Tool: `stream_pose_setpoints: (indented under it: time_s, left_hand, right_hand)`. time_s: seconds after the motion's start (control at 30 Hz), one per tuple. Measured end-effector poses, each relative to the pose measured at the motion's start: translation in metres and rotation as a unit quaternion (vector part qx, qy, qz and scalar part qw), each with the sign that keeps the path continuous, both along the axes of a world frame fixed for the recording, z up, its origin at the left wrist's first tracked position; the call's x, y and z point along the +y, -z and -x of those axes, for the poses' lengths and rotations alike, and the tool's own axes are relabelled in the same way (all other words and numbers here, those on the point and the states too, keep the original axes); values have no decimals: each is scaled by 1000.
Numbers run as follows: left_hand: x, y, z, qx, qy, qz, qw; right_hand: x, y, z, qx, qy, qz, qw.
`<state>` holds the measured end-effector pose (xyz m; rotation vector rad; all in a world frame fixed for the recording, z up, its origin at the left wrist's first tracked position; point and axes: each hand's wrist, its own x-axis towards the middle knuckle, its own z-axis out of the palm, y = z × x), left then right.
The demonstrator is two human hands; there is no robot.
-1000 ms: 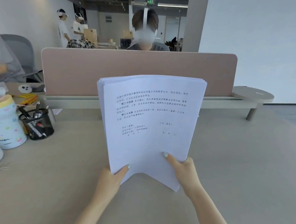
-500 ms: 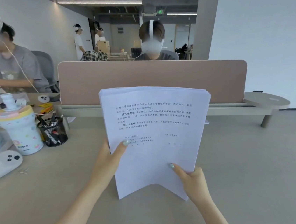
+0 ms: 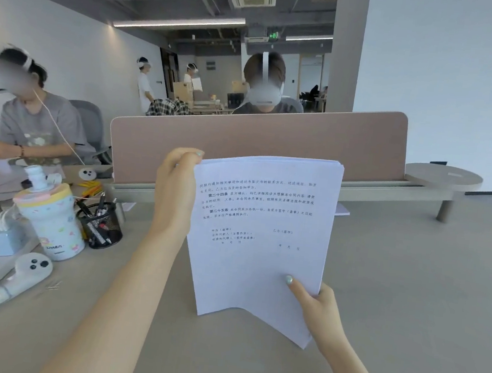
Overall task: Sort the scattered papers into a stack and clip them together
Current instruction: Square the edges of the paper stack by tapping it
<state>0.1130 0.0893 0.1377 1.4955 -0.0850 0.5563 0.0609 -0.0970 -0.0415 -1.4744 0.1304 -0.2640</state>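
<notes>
Both hands hold the stack of papers [image 3: 260, 236] upright above the counter [image 3: 394, 293]. The left hand [image 3: 174, 188] pinches its top left corner. The right hand [image 3: 317, 306] grips the bottom right edge, thumb on the front page.

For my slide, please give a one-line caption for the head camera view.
Left hand pinches the top corner of an upright paper stack while the right hand grips its lower edge above the desk.
</notes>
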Motion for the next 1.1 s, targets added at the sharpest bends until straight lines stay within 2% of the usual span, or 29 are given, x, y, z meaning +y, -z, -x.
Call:
stream_pose_setpoints:
  time_s: [0.2, 0.5, 0.67, 0.83, 0.9, 1.0, 1.1]
  left_hand:
    - [10, 1, -8, 17, 13, 0, 1000]
    - [23, -3, -12, 37, 106, -48, 993]
    - [27, 2, -13, 57, 93, -13, 994]
    - [26, -8, -15, 52, 53, -64, 995]
    - [31, -2, -14, 42, 77, -92, 992]
    - [36, 25, -13, -38, 119, -144, 982]
    - [40, 53, -18, -2, 185, -117, 976]
  right_hand:
    - [0, -3, 0, -7, -13, -10, 1000]
    - [-2, -2, -1, -2, -29, -7, 1000]
    - [-2, -2, -1, -4, -38, 2, 999]
    - [-2, -1, 0, -3, -33, 3, 999]
    - [-3, -2, 0, 1, -30, 3, 1000]
    - [-3, -2, 0, 4, -41, 3, 999]
    - [-3, -4, 2, 1, -63, -7, 998]
